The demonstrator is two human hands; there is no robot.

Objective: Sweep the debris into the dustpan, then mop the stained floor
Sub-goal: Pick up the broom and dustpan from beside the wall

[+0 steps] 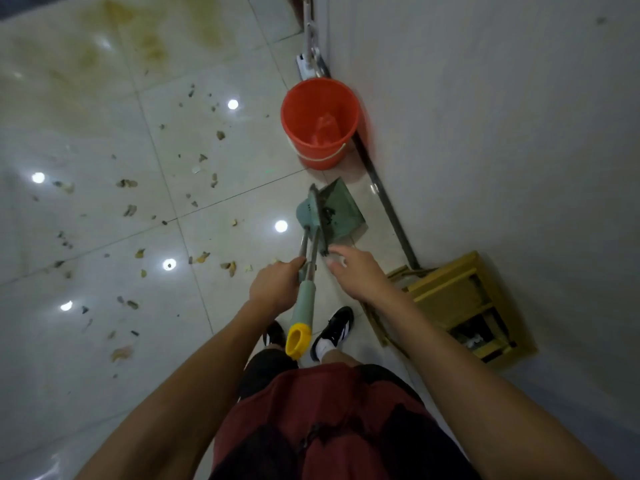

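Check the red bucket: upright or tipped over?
Upright. The bucket stands on its base by the wall, mouth facing up, so the camera looks down into it. Whether it holds water, cannot tell.

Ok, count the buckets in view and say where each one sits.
1. The red bucket stands on the floor by the wall, beyond the green dustpan; none other shows, though the frame cuts off the room.

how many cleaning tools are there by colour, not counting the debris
green: 2, dustpan and broom, its handle gripped by the left hand
red: 1, bucket
white: 1, mop against the wall
total: 4
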